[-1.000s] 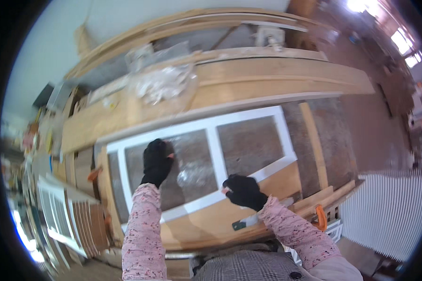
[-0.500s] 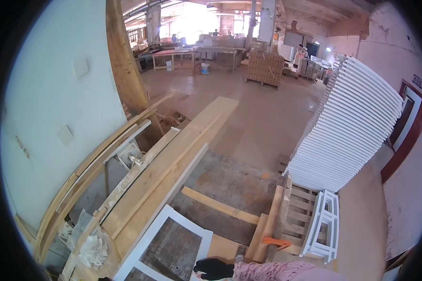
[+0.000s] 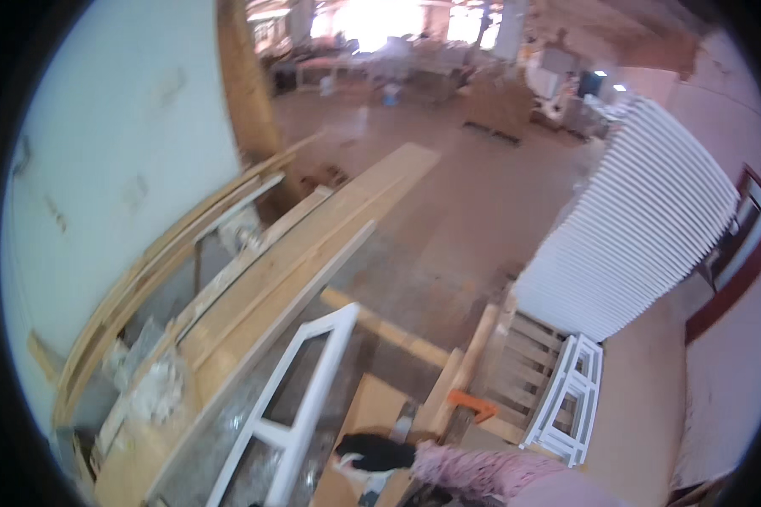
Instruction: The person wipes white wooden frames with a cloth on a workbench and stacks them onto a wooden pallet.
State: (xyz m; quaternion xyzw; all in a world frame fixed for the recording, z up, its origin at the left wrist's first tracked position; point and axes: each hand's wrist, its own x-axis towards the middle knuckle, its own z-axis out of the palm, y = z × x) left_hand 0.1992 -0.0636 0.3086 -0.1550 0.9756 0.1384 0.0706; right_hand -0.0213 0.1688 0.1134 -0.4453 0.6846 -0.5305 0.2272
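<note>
A white ladder-like frame with a crossbar stands tilted beside the long wooden boards, its lower end cut off by the picture's edge. To its right is my right hand in a black glove, apart from the frame and over a brown cardboard sheet. Something pale shows under the glove, and a grey strip lies close to it. Blur hides how the fingers are set. My left hand is out of view.
Long wooden boards run along the left. On the right, a tall stack of white slatted pieces stands behind a pallet and smaller white frames. An orange tool lies near a wooden beam. Crumpled plastic sits at left.
The white frame has gone from lying nearly flat to a steeper tilt. My right hand has come away from its edge. The view has shifted and blurred.
</note>
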